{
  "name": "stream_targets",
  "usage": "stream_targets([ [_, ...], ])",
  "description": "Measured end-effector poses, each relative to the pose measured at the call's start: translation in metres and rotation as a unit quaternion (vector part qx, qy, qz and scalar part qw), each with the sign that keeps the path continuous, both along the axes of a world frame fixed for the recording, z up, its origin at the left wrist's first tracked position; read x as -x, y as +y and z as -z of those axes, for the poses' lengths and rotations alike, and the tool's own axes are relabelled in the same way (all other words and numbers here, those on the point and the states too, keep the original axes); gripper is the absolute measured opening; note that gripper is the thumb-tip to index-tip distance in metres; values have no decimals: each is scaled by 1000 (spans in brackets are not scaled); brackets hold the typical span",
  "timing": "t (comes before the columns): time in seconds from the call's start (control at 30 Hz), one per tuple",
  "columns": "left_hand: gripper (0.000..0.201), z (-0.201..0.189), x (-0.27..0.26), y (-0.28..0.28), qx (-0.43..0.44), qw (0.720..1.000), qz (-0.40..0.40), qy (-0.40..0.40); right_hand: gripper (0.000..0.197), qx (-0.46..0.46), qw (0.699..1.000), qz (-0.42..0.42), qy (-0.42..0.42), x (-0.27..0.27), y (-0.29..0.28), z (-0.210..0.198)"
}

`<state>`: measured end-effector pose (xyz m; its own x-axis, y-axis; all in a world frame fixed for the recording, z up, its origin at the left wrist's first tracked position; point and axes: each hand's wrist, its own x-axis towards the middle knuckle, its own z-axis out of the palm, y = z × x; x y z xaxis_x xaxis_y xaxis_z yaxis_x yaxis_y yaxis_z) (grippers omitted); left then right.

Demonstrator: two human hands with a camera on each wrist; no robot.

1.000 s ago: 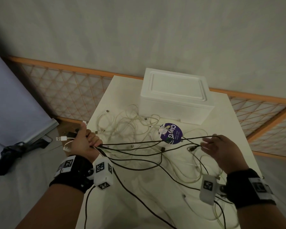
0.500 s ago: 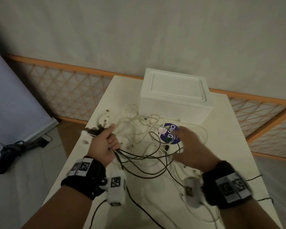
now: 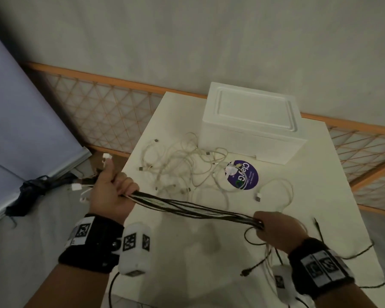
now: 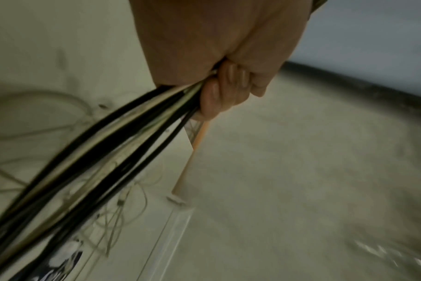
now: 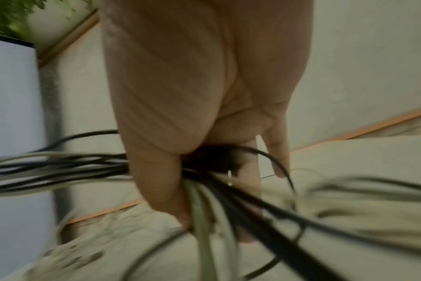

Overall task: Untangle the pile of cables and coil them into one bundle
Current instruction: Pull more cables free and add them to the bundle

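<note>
A bundle of black and white cables [image 3: 193,206] stretches taut above the white table [image 3: 333,203] between my two hands. My left hand [image 3: 115,190] grips one end off the table's left edge, fingers curled round the strands [image 4: 142,123], with white plugs [image 3: 76,187] sticking out behind it. My right hand [image 3: 273,230] grips the other end near the table's front right [image 5: 204,182]; loose black tails [image 3: 253,266] hang below it. A tangle of white cables [image 3: 182,167] lies on the table beyond the bundle.
A white foam box [image 3: 251,121] stands at the table's back. A round purple sticker [image 3: 242,174] lies in front of it. An orange lattice fence [image 3: 102,110] runs behind, a grey-blue panel [image 3: 20,112] leans at the left, and a dark cloth [image 3: 31,187] lies on the floor.
My right hand moved from the sticker back towards me and to the right, gathering the slack strands into one taut bundle. My left hand shifted left, off the table's edge.
</note>
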<state>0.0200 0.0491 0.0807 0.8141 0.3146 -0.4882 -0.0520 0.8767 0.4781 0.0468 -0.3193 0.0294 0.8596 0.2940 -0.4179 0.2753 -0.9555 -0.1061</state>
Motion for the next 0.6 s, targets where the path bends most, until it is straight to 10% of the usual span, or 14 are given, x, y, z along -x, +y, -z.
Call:
stream_targets([
  [0.3, 29, 64, -3, -58, 8, 987, 65, 148, 2, 98, 989, 114, -1, -55, -65, -4],
  [0.4, 26, 65, -6, -82, 42, 980, 98, 167, 40, 189, 975, 90, 82, -81, -65, -12],
  [0.5, 33, 71, -7, -93, 25, 977, 115, 179, 86, 33, 986, 76, 144, -104, -37, -21],
  [0.6, 33, 81, -6, -97, 3, 974, 126, 188, 48, -166, 984, 27, 49, -111, 15, -16],
])
